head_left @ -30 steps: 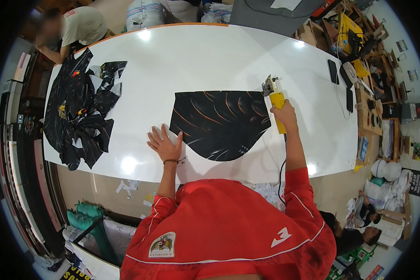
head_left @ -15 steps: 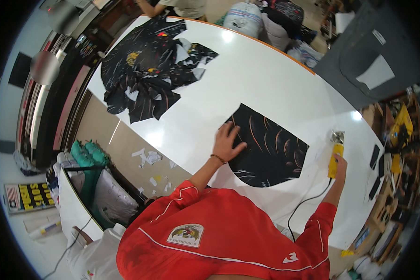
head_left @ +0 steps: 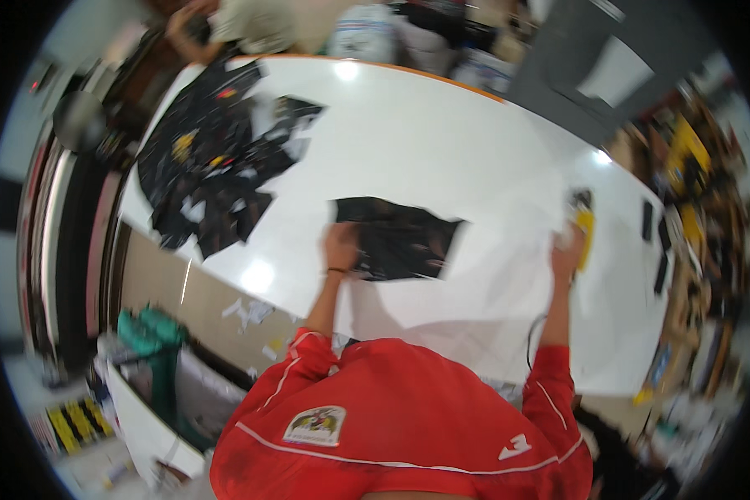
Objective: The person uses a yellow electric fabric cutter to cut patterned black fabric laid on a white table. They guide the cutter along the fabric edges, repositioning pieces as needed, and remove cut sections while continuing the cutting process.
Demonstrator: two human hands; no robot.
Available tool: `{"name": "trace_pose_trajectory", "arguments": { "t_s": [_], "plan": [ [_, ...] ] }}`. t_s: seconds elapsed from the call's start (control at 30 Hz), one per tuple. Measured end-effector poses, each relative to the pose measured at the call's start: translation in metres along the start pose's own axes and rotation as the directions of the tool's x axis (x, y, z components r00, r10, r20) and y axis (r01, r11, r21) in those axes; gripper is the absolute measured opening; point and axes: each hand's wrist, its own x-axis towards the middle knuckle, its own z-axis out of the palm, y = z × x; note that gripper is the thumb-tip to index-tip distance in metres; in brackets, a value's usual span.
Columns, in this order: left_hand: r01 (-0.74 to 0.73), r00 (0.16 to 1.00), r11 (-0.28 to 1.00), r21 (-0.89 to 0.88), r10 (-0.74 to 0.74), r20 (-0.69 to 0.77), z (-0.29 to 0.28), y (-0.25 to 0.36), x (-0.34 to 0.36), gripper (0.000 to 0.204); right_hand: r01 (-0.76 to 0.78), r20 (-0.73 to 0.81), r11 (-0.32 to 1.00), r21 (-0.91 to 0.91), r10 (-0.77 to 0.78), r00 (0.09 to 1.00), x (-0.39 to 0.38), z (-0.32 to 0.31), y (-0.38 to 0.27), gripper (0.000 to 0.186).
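Observation:
A black patterned fabric piece (head_left: 404, 237) lies on the white table, its near part folded or drawn in. My left hand (head_left: 342, 245) grips its left edge, fingers closed on the cloth though blurred. Off to the right, a yellow corded handheld power tool (head_left: 587, 233) with a metal head sits on the table. Beside the tool's left side is my right hand (head_left: 567, 247); its fingers are smeared by motion, and whether they still touch the tool cannot be made out.
A heap of black printed fabric (head_left: 217, 158) covers the table's far left. Another person's arm (head_left: 183, 37) is beyond that corner. Black strips (head_left: 647, 221) lie at the right edge. White sacks (head_left: 362, 33) and a grey cabinet (head_left: 550, 75) stand behind the table.
The black fabric piece has shifted left and changed outline, with my left hand now closed at its edge. My right hand has moved left relative to the yellow tool. The whole view has shifted.

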Motion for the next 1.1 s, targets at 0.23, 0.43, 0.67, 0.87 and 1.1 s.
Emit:
{"name": "trace_pose_trajectory", "arguments": {
  "t_s": [0.23,0.43,0.67,0.87,1.1],
  "plan": [
    [0.380,0.673,0.807,-0.452,-0.577,-0.463,-0.122,-0.160,0.091,0.039,-0.184,0.317,0.980,-0.080,0.200,0.927,-0.082,0.023,-0.064,0.051],
    [0.473,0.804,0.835,-0.281,-0.540,-0.249,-0.135,-0.145,0.068,0.057,-0.200,0.288,0.978,0.065,0.173,0.942,-0.147,-0.043,-0.119,0.036],
    [0.081,0.996,0.962,0.260,-0.086,0.010,-0.068,-0.041,-0.030,0.048,-0.336,0.540,0.937,0.094,0.235,0.808,-0.246,-0.133,-0.157,0.010],
    [0.072,0.997,0.946,0.317,-0.076,0.002,-0.067,-0.043,-0.021,0.046,-0.375,0.945,0.922,-0.097,0.203,0.256,-0.295,-0.205,-0.138,0.035],
    [0.077,0.997,0.961,0.265,-0.074,-0.023,-0.065,-0.043,-0.020,0.042,-0.692,0.545,0.644,0.327,0.470,0.695,-0.186,-0.184,-0.113,0.032]
  ]
}}
